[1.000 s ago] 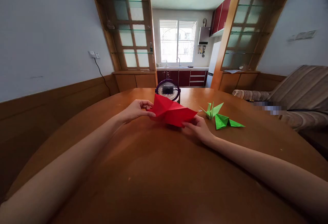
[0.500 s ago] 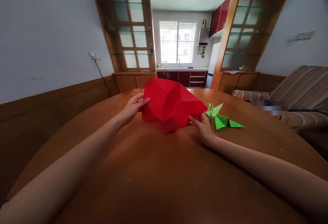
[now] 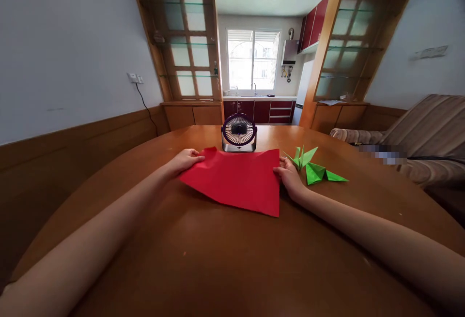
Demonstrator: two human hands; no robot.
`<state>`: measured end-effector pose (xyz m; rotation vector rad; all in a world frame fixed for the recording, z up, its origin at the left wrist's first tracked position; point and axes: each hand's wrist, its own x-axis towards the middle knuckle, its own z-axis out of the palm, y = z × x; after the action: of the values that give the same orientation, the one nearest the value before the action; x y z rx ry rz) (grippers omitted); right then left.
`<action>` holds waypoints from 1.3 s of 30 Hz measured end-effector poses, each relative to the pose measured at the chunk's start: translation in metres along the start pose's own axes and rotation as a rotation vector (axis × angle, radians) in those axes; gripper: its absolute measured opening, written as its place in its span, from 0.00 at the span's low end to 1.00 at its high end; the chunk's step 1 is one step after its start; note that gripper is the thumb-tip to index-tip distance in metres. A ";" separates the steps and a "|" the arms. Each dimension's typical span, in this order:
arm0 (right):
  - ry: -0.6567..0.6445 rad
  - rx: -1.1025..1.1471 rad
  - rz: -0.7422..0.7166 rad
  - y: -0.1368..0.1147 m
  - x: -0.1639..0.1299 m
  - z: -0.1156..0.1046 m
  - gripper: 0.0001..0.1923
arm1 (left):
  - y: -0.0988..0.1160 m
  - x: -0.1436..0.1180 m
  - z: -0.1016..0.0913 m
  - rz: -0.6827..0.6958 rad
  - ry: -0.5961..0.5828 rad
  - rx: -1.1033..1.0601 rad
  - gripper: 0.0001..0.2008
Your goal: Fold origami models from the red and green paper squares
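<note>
- red sheet (image 3: 238, 181): thin matt paper, faintly creased, lying on the table.
- table (image 3: 232, 259): brown wood, smooth, with a soft gloss.
- green folded figures (image 3: 314, 167), right of the red sheet: crisp matt paper.
- fan (image 3: 239, 133), behind the red sheet: dark glossy plastic rim, fine grille.
- sofa (image 3: 428, 133), far right of the table: striped cloth.

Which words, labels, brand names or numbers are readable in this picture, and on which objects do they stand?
None can be read.
Red paper: plain, no print.
Green origami figures: plain.
Small fan: no readable brand.
Wall plate: too small to tell.
Patch near the sofa: blurred, unreadable.
</note>
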<state>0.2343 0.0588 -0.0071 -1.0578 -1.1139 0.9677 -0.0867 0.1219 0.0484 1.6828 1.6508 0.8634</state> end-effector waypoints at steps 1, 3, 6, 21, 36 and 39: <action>-0.045 -0.117 -0.067 0.000 0.000 -0.002 0.25 | -0.006 0.003 -0.004 0.020 -0.010 0.137 0.15; -0.149 -0.436 -0.218 -0.001 -0.002 -0.007 0.31 | -0.012 0.007 -0.011 0.078 -0.066 0.367 0.15; -0.240 -0.835 -0.318 -0.001 -0.008 -0.010 0.37 | -0.008 0.004 -0.019 0.107 -0.151 0.671 0.26; -0.693 -1.200 -0.505 -0.003 -0.011 -0.006 0.37 | 0.001 -0.029 0.075 0.445 -0.357 0.743 0.37; -0.672 -1.217 -0.682 -0.034 -0.015 -0.006 0.19 | -0.030 0.015 0.000 0.019 -0.312 0.942 0.50; -0.335 -1.312 -0.695 -0.066 -0.002 -0.015 0.14 | -0.040 0.021 -0.017 0.109 -0.204 0.842 0.46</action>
<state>0.2535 0.0392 0.0550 -1.3260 -2.3033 -0.2957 -0.1239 0.1433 0.0272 2.3203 1.9169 -0.0148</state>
